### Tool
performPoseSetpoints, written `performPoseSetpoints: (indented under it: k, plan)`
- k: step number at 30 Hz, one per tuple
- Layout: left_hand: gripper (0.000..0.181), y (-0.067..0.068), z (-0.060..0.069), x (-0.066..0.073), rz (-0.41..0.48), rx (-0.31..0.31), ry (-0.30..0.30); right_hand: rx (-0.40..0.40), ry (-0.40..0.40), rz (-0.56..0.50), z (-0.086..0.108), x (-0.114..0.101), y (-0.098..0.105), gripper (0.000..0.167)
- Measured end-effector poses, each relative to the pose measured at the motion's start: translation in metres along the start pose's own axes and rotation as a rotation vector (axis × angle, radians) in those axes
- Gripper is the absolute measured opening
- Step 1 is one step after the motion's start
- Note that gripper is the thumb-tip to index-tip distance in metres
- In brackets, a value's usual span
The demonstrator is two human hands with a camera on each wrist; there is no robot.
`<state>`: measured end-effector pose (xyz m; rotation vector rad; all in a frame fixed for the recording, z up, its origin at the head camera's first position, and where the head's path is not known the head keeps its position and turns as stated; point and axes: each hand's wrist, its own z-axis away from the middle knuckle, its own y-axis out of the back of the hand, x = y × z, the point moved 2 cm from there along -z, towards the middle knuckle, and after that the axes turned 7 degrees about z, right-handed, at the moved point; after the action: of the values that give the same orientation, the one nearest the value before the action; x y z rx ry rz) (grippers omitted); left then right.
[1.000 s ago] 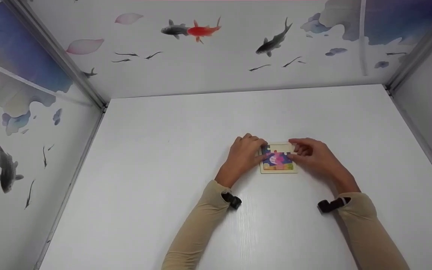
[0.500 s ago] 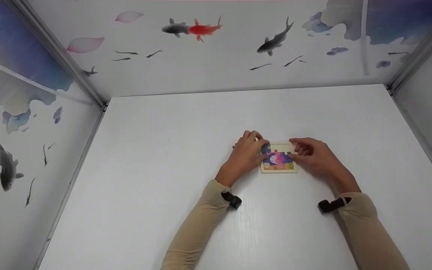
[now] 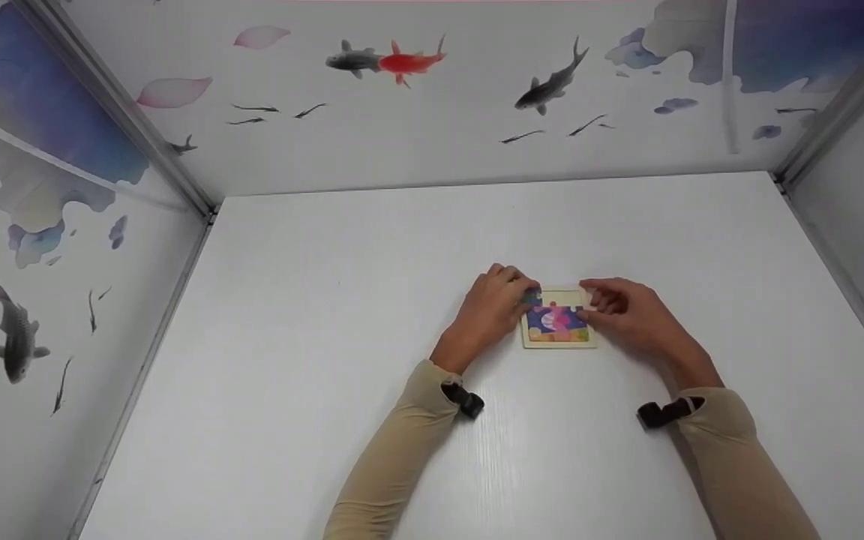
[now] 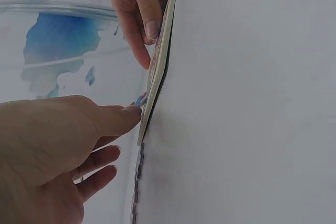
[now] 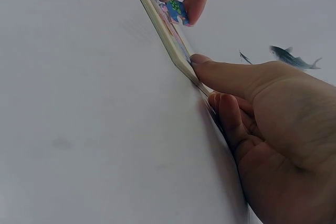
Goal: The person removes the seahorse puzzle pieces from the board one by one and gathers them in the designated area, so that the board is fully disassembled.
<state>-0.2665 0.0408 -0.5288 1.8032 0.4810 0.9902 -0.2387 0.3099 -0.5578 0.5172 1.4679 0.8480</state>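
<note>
A small square jigsaw puzzle in a pale wooden tray [image 3: 561, 345] lies on the white table. Pink, purple and orange pieces fill its lower part, and bare wood shows at the upper right. My left hand [image 3: 489, 304] pinches a blue puzzle piece with green on it [image 5: 177, 12] between thumb and fingers, over the tray's upper left corner. In the right wrist view the piece is tilted. My right hand [image 3: 631, 309] grips the tray's right side, its thumb [image 5: 218, 74] on top and other fingers curled at the edge. The left hand covers part of the tray's left side.
In the left wrist view several thin flat pieces [image 4: 139, 166] lie on the table beyond the tray, near my left hand. Walls printed with fish and leaves [image 3: 402, 112] border the white tabletop [image 3: 312, 337] at the back and sides.
My left hand, with its thumb lower on the puzzle before, has shifted slightly at the upper left corner with the blue piece. My right hand keeps its place on the tray.
</note>
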Motion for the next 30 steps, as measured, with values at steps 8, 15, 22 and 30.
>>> performPoseSetpoints:
  k: [8, 15, 22, 30]
  plan:
    - [0.034, 0.013, 0.003, -0.017, 0.116, 0.06, 0.056, -0.004, -0.007, 0.003, -0.002, -0.001, -0.001, 0.063]
    - [0.035, 0.029, 0.013, -0.037, 0.2, 0.105, 0.128, -0.001, -0.011, 0.002, -0.001, -0.002, -0.001, 0.063]
    - [0.034, 0.038, 0.03, -0.059, 0.25, 0.151, 0.143, 0.002, 0.001, 0.004, -0.001, 0.0, -0.002, 0.062]
    - [0.033, 0.047, 0.05, -0.085, 0.279, 0.142, 0.16, 0.001, -0.022, 0.012, 0.0, 0.0, 0.0, 0.063]
